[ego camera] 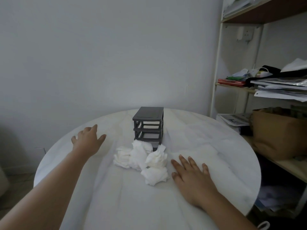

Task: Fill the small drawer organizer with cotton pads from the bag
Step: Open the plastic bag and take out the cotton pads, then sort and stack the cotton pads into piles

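Note:
A small dark grey drawer organizer (148, 124) stands upright at the far middle of the round table, its upper slots empty frames. Its lowest drawer (155, 145) sticks out toward me, partly hidden by a heap of crumpled white cotton pads (142, 159) lying in front of it. My left hand (88, 140) hovers with fingers spread, left of the organizer and apart from it. Flat on the cloth, my right hand (192, 175) rests just right of the pads, fingers straight. No bag is visible.
The round table (116, 205) is covered by a wrinkled white cloth. A shelf unit (219, 63) stands at the right with papers, clothes and a brown paper bag (279, 135). A plain wall is behind the table.

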